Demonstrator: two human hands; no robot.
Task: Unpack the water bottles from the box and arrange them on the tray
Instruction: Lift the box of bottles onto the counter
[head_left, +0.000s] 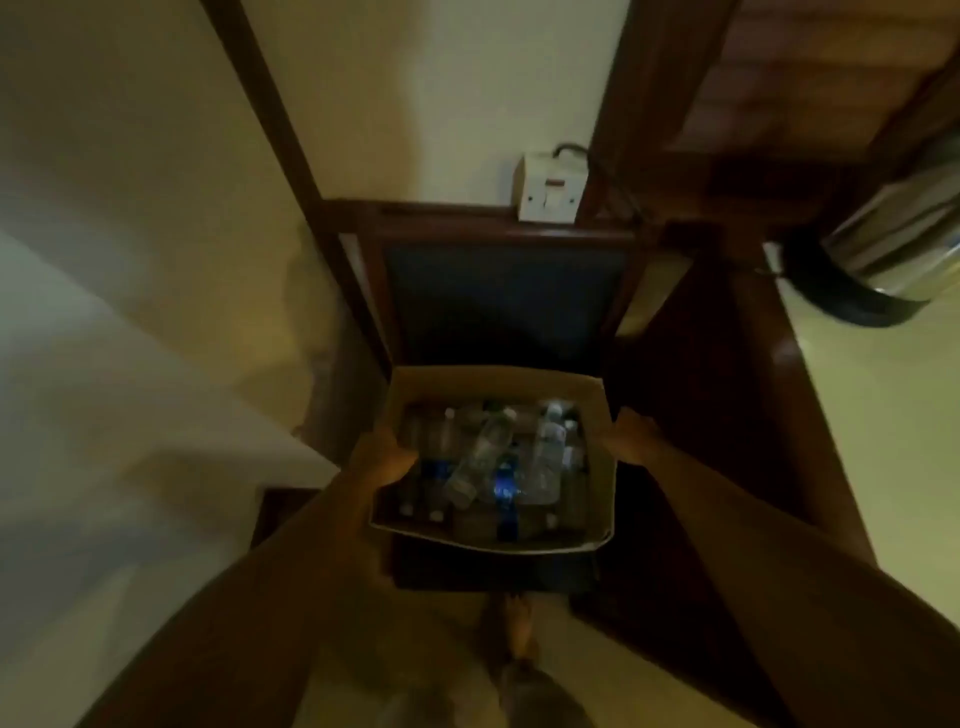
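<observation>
Gripping an open cardboard box (498, 382) by its two sides, the person holds it over a dark-cushioned wooden chair (501, 296); whether its bottom rests on the seat is hard to tell in the dim, blurred picture. The left hand (387, 460) is closed on the box's left wall, thumb hooked over the rim and inside. The right hand (631, 434) is clamped on the right wall, fingers wrapped around the outside edge. Between the hands, inside the box, lie the water bottles (488, 452), clear plastic with blue labels, jumbled and leaning across one another. Beyond the hands, past the chair back, a white wall socket (550, 189) sits on the pale wall. Off to the right of the right hand, a shiny metal kettle (883, 265) stands on a pale counter (878, 415). Below the hands, a bare foot (517, 623) stands on the floor.
</observation>
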